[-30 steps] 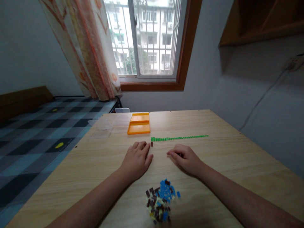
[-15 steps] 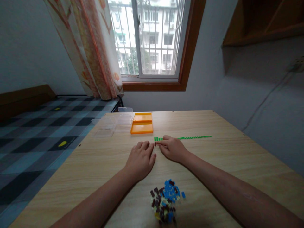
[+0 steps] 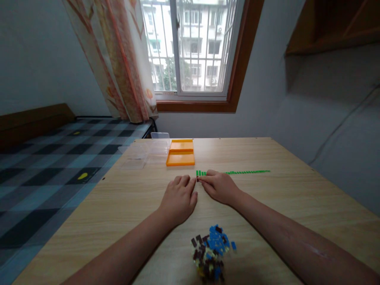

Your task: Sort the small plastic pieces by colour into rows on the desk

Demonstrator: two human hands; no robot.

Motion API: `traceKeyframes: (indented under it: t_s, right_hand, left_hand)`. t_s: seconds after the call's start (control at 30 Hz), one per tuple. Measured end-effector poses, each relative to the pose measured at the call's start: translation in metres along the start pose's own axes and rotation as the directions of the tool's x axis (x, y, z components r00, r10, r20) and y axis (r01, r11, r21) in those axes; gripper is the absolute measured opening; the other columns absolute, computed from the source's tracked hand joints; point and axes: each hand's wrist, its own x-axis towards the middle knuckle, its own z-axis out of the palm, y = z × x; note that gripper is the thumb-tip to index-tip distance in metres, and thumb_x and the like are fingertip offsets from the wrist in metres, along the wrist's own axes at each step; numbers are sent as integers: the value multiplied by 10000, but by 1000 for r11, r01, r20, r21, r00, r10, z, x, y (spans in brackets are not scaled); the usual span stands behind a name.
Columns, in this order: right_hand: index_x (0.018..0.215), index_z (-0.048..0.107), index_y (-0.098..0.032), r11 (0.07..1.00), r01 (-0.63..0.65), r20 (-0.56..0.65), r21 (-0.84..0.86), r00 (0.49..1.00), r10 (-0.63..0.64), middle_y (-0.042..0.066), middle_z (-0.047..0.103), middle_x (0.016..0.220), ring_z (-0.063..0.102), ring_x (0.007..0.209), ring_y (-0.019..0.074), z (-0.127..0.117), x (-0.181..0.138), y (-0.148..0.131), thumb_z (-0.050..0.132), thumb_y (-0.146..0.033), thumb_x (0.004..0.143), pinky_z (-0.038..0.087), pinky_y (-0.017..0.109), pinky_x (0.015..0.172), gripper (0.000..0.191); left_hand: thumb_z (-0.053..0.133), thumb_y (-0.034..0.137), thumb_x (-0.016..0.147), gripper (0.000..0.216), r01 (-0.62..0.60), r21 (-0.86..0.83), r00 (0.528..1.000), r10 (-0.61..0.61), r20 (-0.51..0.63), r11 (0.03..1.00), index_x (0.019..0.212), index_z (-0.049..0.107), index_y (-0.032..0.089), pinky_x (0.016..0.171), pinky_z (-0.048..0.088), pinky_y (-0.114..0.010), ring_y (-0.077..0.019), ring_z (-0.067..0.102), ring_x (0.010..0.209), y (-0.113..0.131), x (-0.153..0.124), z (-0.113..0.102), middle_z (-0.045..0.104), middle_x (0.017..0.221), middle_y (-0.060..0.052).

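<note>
A small brown block (image 3: pixel 197 179) is on the table just below the left end of a row of small green blocks (image 3: pixel 246 172). My right hand (image 3: pixel 221 188) reaches in from the right, its index finger and thumb close together at the brown block and its other fingers curled. Part of the green row is hidden behind this hand. My left hand (image 3: pixel 179 200) lies on the table to the left, fingers stretched, with a fingertip beside the brown block. Nothing shows in the left hand. Nearer to me is a loose pile of blue, brown and pale yellow blocks (image 3: pixel 217 239).
Behind my left hand lies an opened orange case (image 3: pixel 180 159). Clear plastic boxes (image 3: pixel 133 161) stand to its left. The wooden table (image 3: pixel 285 206) has a bed (image 3: pixel 80 158) along its left side and a window behind it.
The view has shifted slightly, so everything appears a little farther right. More of the brown block is covered by the right fingertips. Both hands otherwise stay in place.
</note>
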Motion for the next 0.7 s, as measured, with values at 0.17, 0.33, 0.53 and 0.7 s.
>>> traceKeyframes:
  t_s: [0.17,0.33,0.53,0.7]
  right_hand:
    - [1171,749,-296,1000,-2,-8,12,1000,2,36,681,915,640,775,153,0,0,0,506,-291,1000,418,248,672,297]
    - [1182,747,-301,1000,-1,-1,11,1000,1,37,685,924,635,767,154,0,0,0,511,-280,994,419,247,678,303]
    - [1169,747,-282,1000,1,-4,18,1000,-1,39,688,926,640,775,155,0,0,1,500,-282,1000,416,250,680,299]
    - [1106,755,-264,1000,-8,0,10,1000,8,35,685,920,637,774,153,0,0,1,512,-253,987,408,250,681,271]
  left_hand:
    - [469,317,968,471,-2,4,1000,2,4,1000,1420,529,197,1023,426,-480,-306,500,1180,1,0,-1,600,1274,-133]
    - [476,317,969,477,-11,28,1000,11,-1,1000,1422,531,176,1014,430,-470,-307,506,1156,1,0,-2,602,1259,-131]
    - [484,320,970,468,-9,28,1000,9,-2,1000,1413,539,177,1024,426,-462,-305,504,1164,0,0,0,600,1267,-128]
    - [489,316,968,474,-5,19,1000,5,-8,1000,1418,536,173,1030,424,-462,-305,502,1171,0,0,0,596,1277,-131]
